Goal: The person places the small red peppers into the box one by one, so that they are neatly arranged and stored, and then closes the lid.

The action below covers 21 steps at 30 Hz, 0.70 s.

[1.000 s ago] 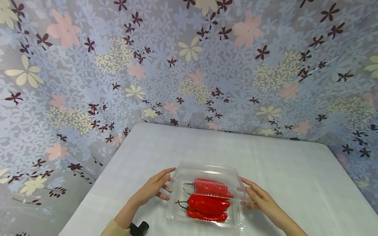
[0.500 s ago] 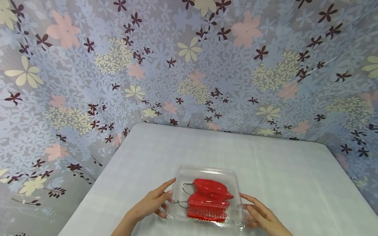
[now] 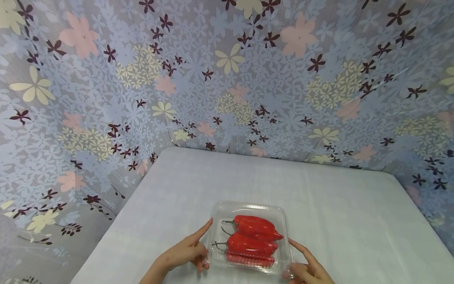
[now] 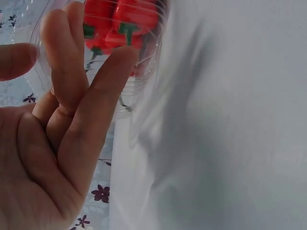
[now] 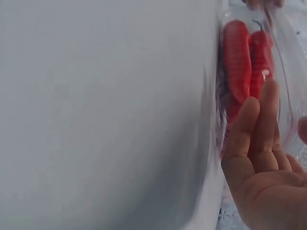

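A clear plastic clamshell box (image 3: pixel 248 205) lies near the table's front, its lid down over several red peppers (image 3: pixel 257 227) with green stems. My left hand (image 3: pixel 184 252) grips the box's front left corner, its index finger pointing along the left rim. At the opposite front corner my right hand (image 3: pixel 307 267) pinches the edge between thumb and bent fingers, the index finger reaching up the right side. Through the wall, peppers (image 4: pixel 136 14) show beyond the left fingers (image 4: pixel 91 110). In the right wrist view, fingers (image 5: pixel 264 120) lie against the side of the box, beside the peppers (image 5: pixel 237 57).
A white cloth-covered table (image 3: pixel 337 213) extends behind and to both sides of the box. Floral-patterned wall covering (image 3: pixel 227 79) rises beyond the table's back and left edges.
The lid has come down toward me, its ribbed front edge passing over the peppers to the front. Both hands have slid nearer to me, to the front corners, with index fingers extended.
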{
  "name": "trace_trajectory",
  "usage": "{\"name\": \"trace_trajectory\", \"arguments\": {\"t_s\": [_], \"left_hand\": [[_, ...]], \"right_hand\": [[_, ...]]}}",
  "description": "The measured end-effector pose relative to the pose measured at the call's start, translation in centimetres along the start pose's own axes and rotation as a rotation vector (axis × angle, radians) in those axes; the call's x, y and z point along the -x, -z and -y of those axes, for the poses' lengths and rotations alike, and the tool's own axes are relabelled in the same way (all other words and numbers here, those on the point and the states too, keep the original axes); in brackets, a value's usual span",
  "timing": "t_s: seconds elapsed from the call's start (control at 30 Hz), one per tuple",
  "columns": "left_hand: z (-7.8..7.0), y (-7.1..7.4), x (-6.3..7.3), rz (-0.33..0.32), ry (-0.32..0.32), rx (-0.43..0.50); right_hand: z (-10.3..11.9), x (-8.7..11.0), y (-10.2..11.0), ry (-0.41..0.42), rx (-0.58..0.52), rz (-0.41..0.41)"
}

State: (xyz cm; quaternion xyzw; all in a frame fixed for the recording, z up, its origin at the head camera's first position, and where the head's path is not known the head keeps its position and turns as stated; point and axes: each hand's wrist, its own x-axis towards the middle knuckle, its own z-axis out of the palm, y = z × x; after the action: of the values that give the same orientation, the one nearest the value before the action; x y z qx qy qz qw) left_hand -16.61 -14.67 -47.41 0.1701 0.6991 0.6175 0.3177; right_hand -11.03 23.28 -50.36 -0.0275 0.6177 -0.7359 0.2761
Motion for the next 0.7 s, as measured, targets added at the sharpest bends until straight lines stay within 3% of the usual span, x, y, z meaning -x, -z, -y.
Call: {"name": "trace_trajectory", "arguments": {"t_s": [0.1, 0.3, 0.43, 0.7], "left_hand": [[0.2, -0.1, -0.2, 0.016, -0.011, 0.039], [0.5, -0.1, -0.5, 0.088, -0.031, 0.101], [0.3, 0.1, -0.9, 0.103, -0.050, 0.115], [0.5, -0.3, -1.0, 0.038, -0.067, 0.072]], "right_hand": [[-0.2, 0.0, -0.3, -0.015, -0.045, 0.001], [-0.3, -0.1, -0.4, 0.019, -0.114, 0.108], [0.2, -0.2, -0.6, 0.012, -0.071, 0.032], [0.5, -0.4, -1.3, 0.019, 0.022, -0.097]]}}
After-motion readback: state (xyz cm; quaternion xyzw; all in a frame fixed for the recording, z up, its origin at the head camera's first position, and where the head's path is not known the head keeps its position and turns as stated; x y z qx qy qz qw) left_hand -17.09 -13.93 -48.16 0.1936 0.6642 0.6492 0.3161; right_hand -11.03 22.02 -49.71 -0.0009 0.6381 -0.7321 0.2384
